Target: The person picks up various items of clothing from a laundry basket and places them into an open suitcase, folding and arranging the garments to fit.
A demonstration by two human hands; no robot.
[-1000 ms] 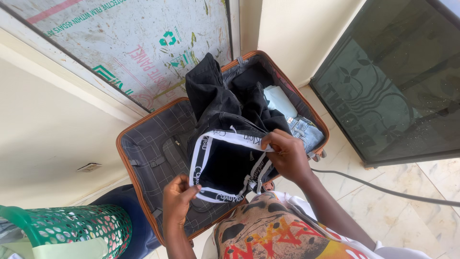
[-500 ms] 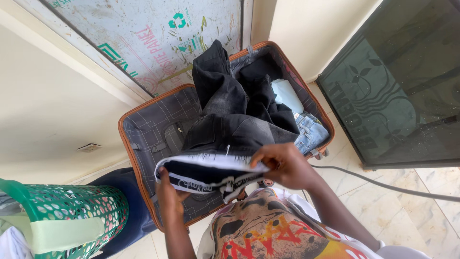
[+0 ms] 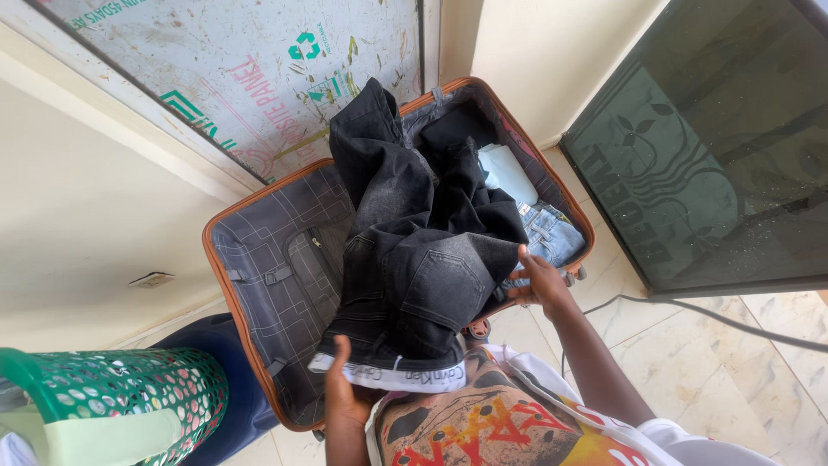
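Note:
A pair of black faded jeans (image 3: 412, 259) with a white waistband lies stretched over an open brown-edged suitcase (image 3: 259, 259) with grey checked lining. My left hand (image 3: 345, 393) grips the white waistband at its near left end, thumb on top. My right hand (image 3: 536, 280) rests on the right side of the jeans near the hip, fingers pressed to the cloth. The legs of the jeans run up toward the far half of the suitcase.
Light blue jeans (image 3: 548, 233) and a pale folded cloth (image 3: 507, 173) lie in the suitcase's far half. A green perforated laundry basket (image 3: 112, 401) stands at the left. A dark glass door (image 3: 716, 147) is at right, a black cable (image 3: 707, 315) crosses the tiled floor.
The waistband was held open between both hands, then flattened. Now the jeans are laid down on the suitcase, my right hand has slid to their right side and my left stays on the waistband.

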